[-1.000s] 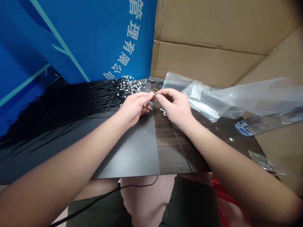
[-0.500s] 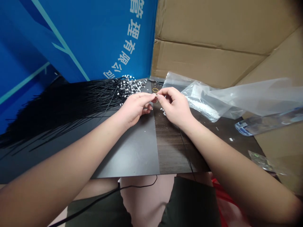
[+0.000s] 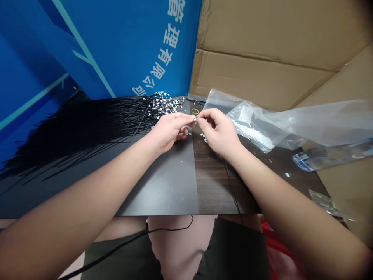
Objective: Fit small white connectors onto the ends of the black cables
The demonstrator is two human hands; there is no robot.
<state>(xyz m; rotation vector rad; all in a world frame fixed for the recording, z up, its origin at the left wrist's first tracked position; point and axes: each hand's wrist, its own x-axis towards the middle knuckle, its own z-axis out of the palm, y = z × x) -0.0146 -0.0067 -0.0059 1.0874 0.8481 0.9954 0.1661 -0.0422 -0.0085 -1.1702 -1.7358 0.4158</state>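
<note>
My left hand (image 3: 174, 131) is closed in a pinch on a small white connector (image 3: 195, 119), thumb against forefinger. Fingertip to fingertip with it, my right hand (image 3: 220, 130) pinches as well. From under the right hand a thin black wire (image 3: 230, 184) runs down over the table's front edge; its end at the fingertips is too small to make out. Left of my hands lies a big bundle of black wires (image 3: 87, 124), with white connectors (image 3: 164, 104) on their near ends. A few loose white pieces (image 3: 204, 137) lie beside the right hand.
A clear plastic bag (image 3: 253, 132) of white pieces lies at the back right. Farther right are another clear bag (image 3: 329, 155) and a small packet (image 3: 326, 202). A blue panel (image 3: 125, 46) and cardboard (image 3: 262, 31) wall in the dark table (image 3: 163, 190).
The whole view has shifted slightly, so everything sits a little farther right. Both hands stay together in their pinch, and the white connector between the fingertips shows more clearly now.
</note>
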